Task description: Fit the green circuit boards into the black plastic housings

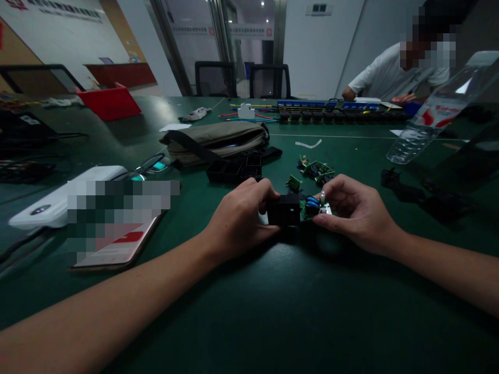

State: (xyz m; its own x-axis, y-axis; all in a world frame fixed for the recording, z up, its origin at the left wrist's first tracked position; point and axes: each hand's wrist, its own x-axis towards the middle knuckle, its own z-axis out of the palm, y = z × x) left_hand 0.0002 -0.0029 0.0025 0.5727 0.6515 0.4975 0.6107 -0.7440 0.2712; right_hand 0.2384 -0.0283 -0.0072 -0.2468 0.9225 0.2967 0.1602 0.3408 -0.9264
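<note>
A black box-shaped housing is held between the thumb and fingers of my left hand. Against its right side sits a green circuit board with blue parts, pinched at its right end by my right hand. Whether the board's left edge is inside the housing is hard to tell. Just beyond my hands lie several loose green circuit boards. More black housings stand behind my left hand, in front of a khaki bag.
A phone, a white device and glasses lie at the left. A plastic bottle and black cables are at the right. Across the green table, a person leans near a row of blue and black modules.
</note>
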